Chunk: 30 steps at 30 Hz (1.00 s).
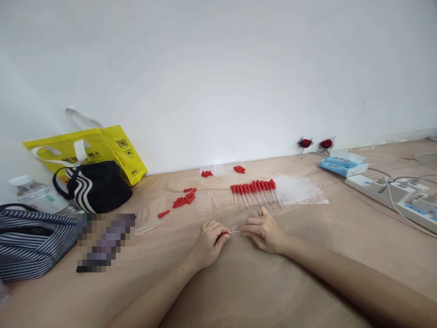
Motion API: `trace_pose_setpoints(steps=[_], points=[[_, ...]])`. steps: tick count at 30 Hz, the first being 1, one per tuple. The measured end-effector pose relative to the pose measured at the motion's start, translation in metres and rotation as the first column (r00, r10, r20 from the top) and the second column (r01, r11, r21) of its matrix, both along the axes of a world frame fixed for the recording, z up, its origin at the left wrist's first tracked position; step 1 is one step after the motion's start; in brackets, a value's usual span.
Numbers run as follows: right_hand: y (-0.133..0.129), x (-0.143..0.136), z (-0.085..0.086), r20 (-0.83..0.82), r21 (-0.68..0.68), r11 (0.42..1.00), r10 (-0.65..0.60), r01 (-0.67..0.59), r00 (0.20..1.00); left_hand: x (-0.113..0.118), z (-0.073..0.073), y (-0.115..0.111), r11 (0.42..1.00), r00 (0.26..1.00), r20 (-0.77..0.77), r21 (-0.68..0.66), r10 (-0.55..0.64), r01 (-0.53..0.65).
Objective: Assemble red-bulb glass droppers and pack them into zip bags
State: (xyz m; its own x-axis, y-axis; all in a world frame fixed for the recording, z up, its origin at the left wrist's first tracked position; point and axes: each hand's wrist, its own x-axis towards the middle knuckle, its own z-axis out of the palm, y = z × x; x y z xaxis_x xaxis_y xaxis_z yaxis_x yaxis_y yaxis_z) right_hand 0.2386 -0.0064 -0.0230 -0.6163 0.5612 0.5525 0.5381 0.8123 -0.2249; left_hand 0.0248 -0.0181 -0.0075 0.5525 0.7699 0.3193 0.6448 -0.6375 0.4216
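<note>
Two-handed pinch
On the near side of the dropper row, the left hand pinches a red bulb; the right hand pinches the clear tube.

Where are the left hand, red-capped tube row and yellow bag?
left hand (209, 241): head view, back of the hand.
red-capped tube row (254, 187): head view, a red cap mid-row.
yellow bag (105, 146): head view, yellow panel below the top edge.

The caps are solid red, the tubes clear and whitish. A yellow bag has white handles, a black pouch white stripes, a case navy and pale-grey stripes. The tissue pack is light blue, the tabletop tan.
</note>
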Motion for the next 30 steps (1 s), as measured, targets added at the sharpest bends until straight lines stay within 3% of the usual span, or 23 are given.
trace_pose_setpoints(steps=[12, 22, 25, 27, 30], points=[[0.002, -0.017, 0.001, 0.049, -0.046, 0.999, 0.008, -0.006, 0.999, -0.001, -0.001, -0.001, 0.996, 1.000, -0.006, 0.083, -0.022, 0.022], [0.001, -0.020, 0.005, 0.127, -0.108, 0.993, -0.024, 0.038, 0.992, -0.002, 0.000, -0.003, 0.999, 1.000, -0.028, 0.051, -0.015, 0.016], [0.004, -0.017, 0.011, 0.164, -0.073, 0.994, -0.068, 0.081, 0.984, -0.008, 0.000, 0.003, 0.993, 0.997, 0.007, 0.086, 0.083, -0.083], [0.010, -0.014, 0.013, 0.138, -0.110, 0.982, -0.139, 0.155, 0.981, -0.017, 0.000, 0.013, 0.963, 0.971, 0.064, 0.127, 0.232, -0.238], [0.027, -0.014, 0.015, 0.035, -0.267, 0.909, -0.322, 0.319, 0.946, -0.031, 0.001, 0.036, 0.826, 0.840, 0.061, 0.158, 0.539, -0.541]])
